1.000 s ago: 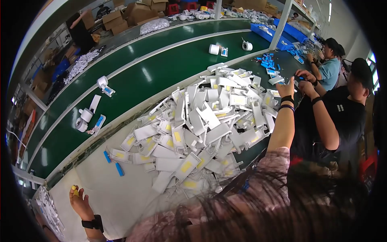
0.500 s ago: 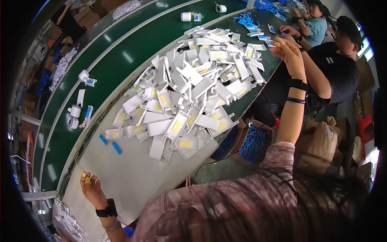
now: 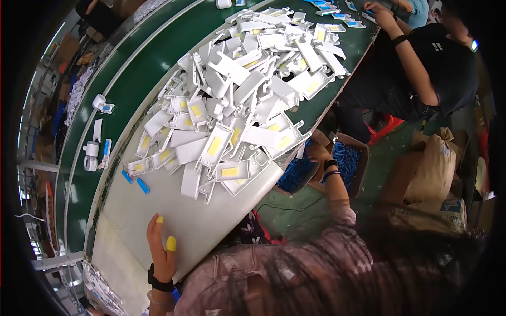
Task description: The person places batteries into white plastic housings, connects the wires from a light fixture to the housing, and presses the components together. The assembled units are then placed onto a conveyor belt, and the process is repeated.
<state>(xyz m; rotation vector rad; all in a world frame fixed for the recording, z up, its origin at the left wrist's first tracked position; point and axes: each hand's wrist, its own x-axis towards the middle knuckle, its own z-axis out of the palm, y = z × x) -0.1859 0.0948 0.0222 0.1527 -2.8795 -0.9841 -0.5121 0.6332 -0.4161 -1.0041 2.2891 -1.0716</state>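
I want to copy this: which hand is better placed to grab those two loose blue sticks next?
Probably the left hand: it's open and nearer the blue sticks. The right hand is at the boxes beyond the table's edge.

The heap of white casings (image 3: 229,68) bars any level path across the table, so a hand would have to clear its top. On the heap's near side, the pale tabletop (image 3: 129,224) leaves sliding room up to the person's left hand (image 3: 161,245); two blue cells (image 3: 143,186) lie just beside its lower-left end. Left of the heap, the green belt (image 3: 138,87) offers a lane. Below its right side, the right hand (image 3: 319,154) partly blocks the way to the cardboard boxes (image 3: 362,171); beyond its upper right, a co-worker's arm (image 3: 416,71) intrudes.
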